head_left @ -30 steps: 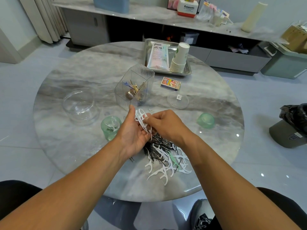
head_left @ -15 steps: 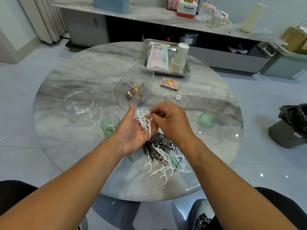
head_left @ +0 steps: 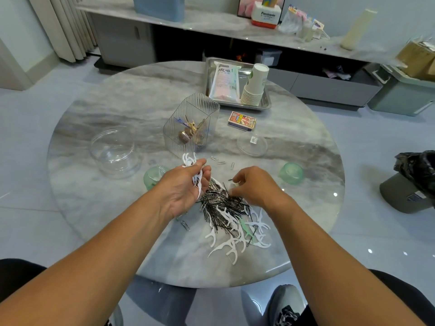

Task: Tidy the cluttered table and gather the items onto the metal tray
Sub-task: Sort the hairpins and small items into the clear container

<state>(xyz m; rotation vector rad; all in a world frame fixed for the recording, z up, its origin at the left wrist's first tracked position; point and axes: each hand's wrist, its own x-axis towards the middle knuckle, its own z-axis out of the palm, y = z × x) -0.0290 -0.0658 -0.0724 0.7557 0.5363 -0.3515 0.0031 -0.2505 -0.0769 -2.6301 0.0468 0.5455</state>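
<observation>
Right hand [head_left: 255, 184] has dropped off the left palm down to the pile; earlier it was pinching at the flossers in the left hand. Left hand [head_left: 186, 187] stays palm-up, fingers curled round a bunch of white flossers [head_left: 193, 169], forked ends sticking out at 12 o'clock.

Left to right: clear bowl [head_left: 113, 149] at 9 o'clock of the table [head_left: 94, 196]; green cup [head_left: 154, 176] just left of the left hand; ribbed clear bin [head_left: 191, 124] holding small metal bits at 12 of the hands.

Pile [head_left: 226, 208] between the hands: black hairpins tangled with paperclips, white flossers fanned out toward 5 o'clock, one pale green. Right fingertips curled down, touching the pile's top edge; can't tell if they pinch anything.

Tray [head_left: 266, 103] at 1 o'clock on the far edge, shiny metal, holds a white pouch [head_left: 224, 82] and stacked paper cups [head_left: 255, 85]. Matchbox [head_left: 242, 120] just in front of it, clear lid [head_left: 252, 145] nearer, green cap [head_left: 291, 172] at 3 o'clock.
</observation>
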